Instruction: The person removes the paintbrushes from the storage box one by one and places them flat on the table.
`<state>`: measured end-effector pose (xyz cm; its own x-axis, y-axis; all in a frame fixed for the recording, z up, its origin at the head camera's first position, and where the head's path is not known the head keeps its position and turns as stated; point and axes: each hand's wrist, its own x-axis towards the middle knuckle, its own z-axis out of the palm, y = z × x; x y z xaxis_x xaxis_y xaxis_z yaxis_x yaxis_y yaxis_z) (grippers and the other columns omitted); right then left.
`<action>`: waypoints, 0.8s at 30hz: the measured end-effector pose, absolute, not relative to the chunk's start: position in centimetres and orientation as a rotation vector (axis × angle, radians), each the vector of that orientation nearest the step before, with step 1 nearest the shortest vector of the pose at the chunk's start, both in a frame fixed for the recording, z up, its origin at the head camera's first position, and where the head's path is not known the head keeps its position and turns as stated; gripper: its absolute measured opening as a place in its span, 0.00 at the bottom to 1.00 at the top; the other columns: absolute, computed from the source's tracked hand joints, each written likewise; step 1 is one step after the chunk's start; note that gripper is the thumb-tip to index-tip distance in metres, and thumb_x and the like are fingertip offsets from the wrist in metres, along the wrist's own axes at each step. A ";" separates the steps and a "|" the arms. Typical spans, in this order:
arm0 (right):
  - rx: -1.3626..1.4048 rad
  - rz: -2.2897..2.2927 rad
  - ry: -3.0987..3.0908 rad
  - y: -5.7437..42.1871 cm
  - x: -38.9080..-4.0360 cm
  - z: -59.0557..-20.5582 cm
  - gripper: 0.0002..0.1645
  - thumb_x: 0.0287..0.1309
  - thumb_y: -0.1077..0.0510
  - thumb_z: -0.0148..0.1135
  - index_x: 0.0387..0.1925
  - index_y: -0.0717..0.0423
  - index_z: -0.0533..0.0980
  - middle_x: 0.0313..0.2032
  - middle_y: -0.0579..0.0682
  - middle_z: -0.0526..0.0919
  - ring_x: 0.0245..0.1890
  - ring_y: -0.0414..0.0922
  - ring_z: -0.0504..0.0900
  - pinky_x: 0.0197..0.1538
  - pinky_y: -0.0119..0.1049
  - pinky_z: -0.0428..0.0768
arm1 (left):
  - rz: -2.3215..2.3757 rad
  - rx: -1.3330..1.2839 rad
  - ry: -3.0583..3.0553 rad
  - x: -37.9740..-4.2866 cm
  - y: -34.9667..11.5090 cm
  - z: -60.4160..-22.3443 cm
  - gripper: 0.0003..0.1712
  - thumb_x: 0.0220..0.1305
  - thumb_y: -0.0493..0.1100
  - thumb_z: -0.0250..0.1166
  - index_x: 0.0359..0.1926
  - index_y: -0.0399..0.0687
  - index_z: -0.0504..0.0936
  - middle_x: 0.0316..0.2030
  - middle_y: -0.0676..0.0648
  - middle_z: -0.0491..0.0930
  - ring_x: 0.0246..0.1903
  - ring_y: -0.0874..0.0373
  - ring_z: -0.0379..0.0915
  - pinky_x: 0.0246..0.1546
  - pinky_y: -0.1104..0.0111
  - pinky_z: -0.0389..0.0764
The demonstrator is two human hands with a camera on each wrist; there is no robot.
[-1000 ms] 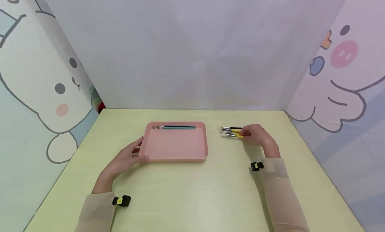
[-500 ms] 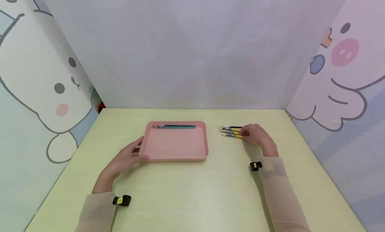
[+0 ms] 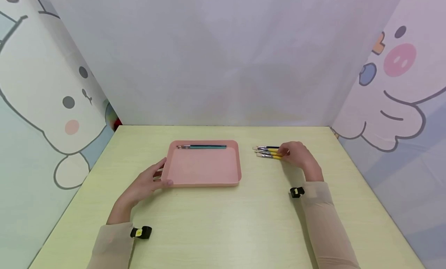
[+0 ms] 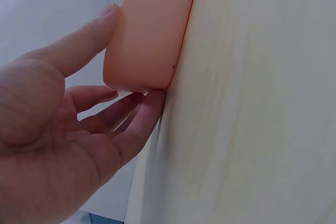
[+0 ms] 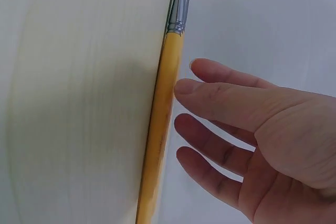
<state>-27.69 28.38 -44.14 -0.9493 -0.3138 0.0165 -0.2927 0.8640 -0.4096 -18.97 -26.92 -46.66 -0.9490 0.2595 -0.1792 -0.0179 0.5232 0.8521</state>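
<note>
A pink tray (image 3: 201, 172) lies left of the table's middle. My left hand (image 3: 144, 187) holds its near left corner, and in the left wrist view the thumb is at the upper edge of the tray (image 4: 144, 35) with the fingers against its end wall. My right hand (image 3: 299, 156) is over several paintbrushes (image 3: 267, 156) on the table, most of them yellow-handled. In the right wrist view the thumb tip is at the edge of a yellow-handled paintbrush (image 5: 164, 85); the bent fingers look apart from it. The right fingers cover the handle ends in the head view.
A few slim blue and teal paintbrushes (image 3: 203, 147) lie along the tray's far side. The pale table (image 3: 223, 226) extends around the tray, with a plain curtain (image 3: 223, 60) behind and cartoon-printed cloth (image 3: 397, 106) at the sides.
My right hand has risen very slightly above the yellow-handled paintbrushes. The nearest paintbrush has shifted a little. The left hand and the tray have stayed in place.
</note>
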 end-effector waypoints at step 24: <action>-0.716 -0.729 2.963 22.3 -26.9 -39.9 0.20 0.68 0.64 0.70 0.60 0.62 0.82 0.56 0.61 0.86 0.53 0.61 0.85 0.57 0.56 0.82 | 1.396 0.193 2.484 -19.1 -26.9 -46.7 0.57 0.70 0.54 0.74 0.87 0.55 0.48 0.80 0.37 0.59 0.76 0.34 0.60 0.68 0.40 0.74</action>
<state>-26.93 22.29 -39.90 -0.8955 -0.4337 0.0993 -0.4303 0.7875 -0.4412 -19.08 -26.90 -46.68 -0.9504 0.2531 -0.1806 -0.0227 0.5229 0.8521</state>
